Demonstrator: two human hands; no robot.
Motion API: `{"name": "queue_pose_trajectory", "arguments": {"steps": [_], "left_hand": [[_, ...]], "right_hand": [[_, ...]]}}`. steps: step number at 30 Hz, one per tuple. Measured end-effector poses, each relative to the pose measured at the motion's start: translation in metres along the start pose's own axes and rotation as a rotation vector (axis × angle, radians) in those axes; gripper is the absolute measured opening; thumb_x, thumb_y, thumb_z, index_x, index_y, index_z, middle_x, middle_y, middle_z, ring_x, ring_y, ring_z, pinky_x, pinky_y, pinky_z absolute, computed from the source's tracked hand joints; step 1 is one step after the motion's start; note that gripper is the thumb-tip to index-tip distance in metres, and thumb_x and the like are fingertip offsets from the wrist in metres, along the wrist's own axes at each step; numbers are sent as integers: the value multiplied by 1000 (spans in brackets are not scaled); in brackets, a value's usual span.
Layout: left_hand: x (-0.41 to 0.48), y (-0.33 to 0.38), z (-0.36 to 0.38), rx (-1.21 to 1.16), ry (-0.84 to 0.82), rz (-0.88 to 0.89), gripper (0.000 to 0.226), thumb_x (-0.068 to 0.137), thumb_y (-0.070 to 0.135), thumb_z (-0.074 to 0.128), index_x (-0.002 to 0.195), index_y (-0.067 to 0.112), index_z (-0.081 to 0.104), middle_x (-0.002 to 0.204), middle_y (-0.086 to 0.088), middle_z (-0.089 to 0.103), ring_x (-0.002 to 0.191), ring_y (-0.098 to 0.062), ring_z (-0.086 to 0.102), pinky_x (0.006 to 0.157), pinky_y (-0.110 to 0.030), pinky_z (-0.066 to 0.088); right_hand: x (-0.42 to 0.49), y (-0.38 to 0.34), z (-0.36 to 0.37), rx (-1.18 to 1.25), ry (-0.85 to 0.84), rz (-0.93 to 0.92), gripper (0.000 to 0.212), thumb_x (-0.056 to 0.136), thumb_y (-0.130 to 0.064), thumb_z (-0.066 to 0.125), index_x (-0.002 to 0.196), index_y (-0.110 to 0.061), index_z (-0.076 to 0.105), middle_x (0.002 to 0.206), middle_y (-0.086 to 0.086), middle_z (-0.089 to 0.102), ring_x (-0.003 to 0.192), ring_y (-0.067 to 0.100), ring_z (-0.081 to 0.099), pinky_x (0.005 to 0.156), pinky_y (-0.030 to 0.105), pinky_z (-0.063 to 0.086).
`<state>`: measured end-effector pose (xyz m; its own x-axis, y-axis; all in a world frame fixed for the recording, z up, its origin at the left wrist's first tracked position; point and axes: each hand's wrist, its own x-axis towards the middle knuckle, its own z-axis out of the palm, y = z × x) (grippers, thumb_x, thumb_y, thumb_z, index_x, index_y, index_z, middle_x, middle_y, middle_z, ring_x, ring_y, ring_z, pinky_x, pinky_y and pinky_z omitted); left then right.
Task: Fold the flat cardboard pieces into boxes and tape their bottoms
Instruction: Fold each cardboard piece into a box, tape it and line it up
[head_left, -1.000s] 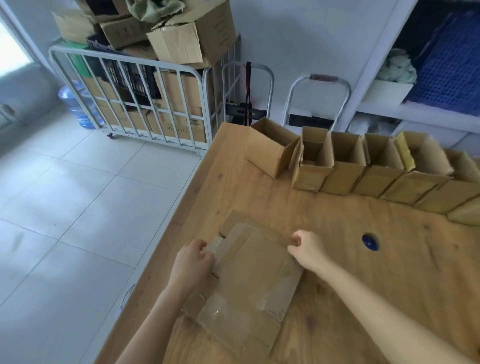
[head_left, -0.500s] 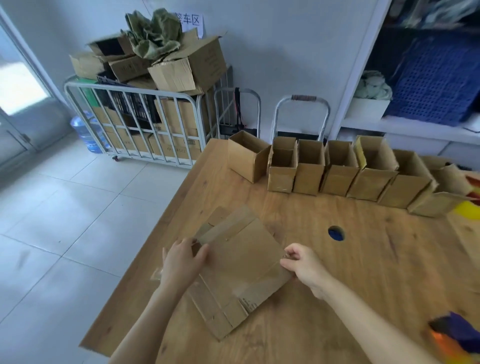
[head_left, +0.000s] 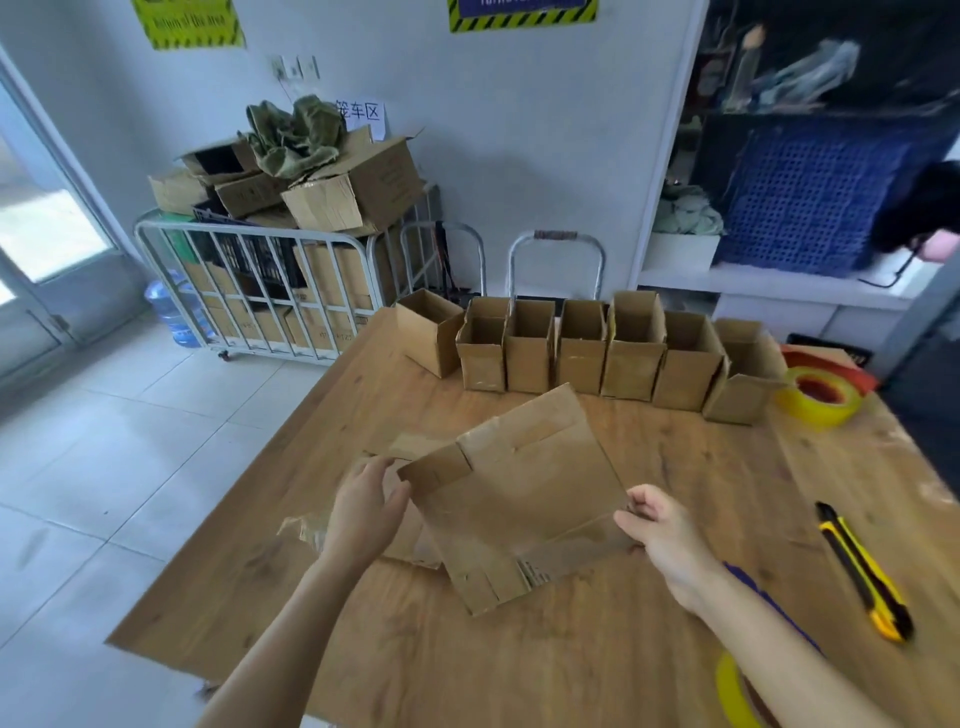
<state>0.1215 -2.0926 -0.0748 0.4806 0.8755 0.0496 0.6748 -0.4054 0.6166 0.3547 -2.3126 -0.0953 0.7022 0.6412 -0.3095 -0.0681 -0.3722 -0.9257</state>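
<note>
Both hands — left hand (head_left: 369, 512), right hand (head_left: 655, 527) — grip the flat cardboard (head_left: 524, 483) over a wooden table (head_left: 701, 467).

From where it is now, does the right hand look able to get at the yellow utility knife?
Probably yes: the utility knife lies on bare table just outboard of the right hand, nothing between. But that hand is pinching the flat cardboard piece and would have to let go.

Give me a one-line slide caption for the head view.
Both hands, left hand and right hand, lift a flat cardboard piece above the wooden table, finished boxes lined behind.
</note>
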Motion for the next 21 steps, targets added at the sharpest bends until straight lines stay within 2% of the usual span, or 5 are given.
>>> {"name": "queue_pose_trajectory", "arguments": {"steps": [6, 9, 14, 17, 21], "left_hand": [[-3, 41, 25, -589, -174, -272, 32, 90, 42, 60, 104, 14, 60, 104, -5, 68, 94, -20, 67, 84, -43, 57], [3, 57, 31, -671, -182, -197, 20, 93, 31, 60, 104, 14, 62, 103, -6, 70, 94, -21, 67, 86, -45, 56], [8, 76, 37, -639, -277, -20, 14, 94, 23, 58, 93, 12, 65, 85, -3, 67, 81, -20, 62, 74, -33, 52], [10, 84, 40, -619, -285, 8, 19, 96, 30, 54, 100, 13, 61, 90, -2, 65, 88, -19, 60, 78, -31, 50], [14, 86, 42, -633, -417, -64, 75, 84, 69, 47, 139, 19, 41, 131, -4, 54, 125, -21, 47, 110, -44, 35]], "right_hand": [[-15, 4, -26, -58, 77, -34, 11, 92, -6, 61, 94, -16, 63, 95, 4, 70, 91, 20, 65, 72, 29, 48], [-22, 5, -31, -305, 185, -99, 5, 89, -9, 66, 91, -14, 65, 94, -3, 68, 91, 19, 62, 76, 31, 47], [-26, -2, -27, -457, 265, -96, 18, 91, -11, 64, 105, 0, 68, 100, 17, 69, 99, 33, 63, 78, 34, 51], [-28, -5, -21, -422, 328, -112, 27, 94, -12, 62, 117, 0, 66, 114, 11, 69, 108, 27, 62, 83, 27, 47], [-33, -3, -14, -294, 273, -148, 22, 93, -15, 62, 114, -17, 68, 103, -5, 70, 95, 13, 63, 72, 14, 45]]}}
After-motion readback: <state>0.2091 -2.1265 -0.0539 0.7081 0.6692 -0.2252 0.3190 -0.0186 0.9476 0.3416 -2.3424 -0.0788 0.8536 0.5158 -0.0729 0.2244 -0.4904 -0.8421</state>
